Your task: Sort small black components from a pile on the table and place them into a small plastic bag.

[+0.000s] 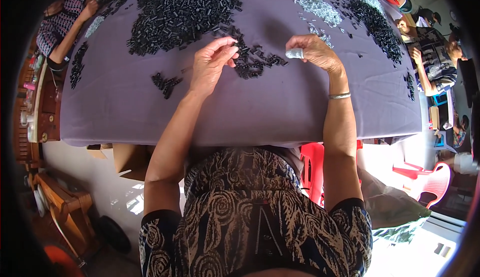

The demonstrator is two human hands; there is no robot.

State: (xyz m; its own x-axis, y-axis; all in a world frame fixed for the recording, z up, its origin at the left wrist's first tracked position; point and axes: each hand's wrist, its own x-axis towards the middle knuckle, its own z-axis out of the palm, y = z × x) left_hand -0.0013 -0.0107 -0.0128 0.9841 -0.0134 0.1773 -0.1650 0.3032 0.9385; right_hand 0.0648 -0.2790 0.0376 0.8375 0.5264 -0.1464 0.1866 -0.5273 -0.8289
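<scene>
My left hand [212, 64] is raised over the purple tablecloth [250, 112], its thumb and forefinger pinched together. Whatever small thing may be between those fingertips is too small to make out. Opposite it, my right hand [320, 52] hovers with curled fingers and a white wrap [294, 53] round one fingertip. What it holds, if anything, is hidden. Loose small black parts [257, 62] lie scattered between the two hands. A smaller cluster of black pieces [165, 83] lies left of my left wrist. Beyond my left hand spreads a big heap of the same black parts [185, 14].
Small silvery pieces [320, 9] are heaped at the far right, with another black pile [377, 29] beyond them. People sit at the left [62, 22] and right [432, 52] table sides. A red chair [312, 169] and cardboard box [129, 158] stand below the near table edge.
</scene>
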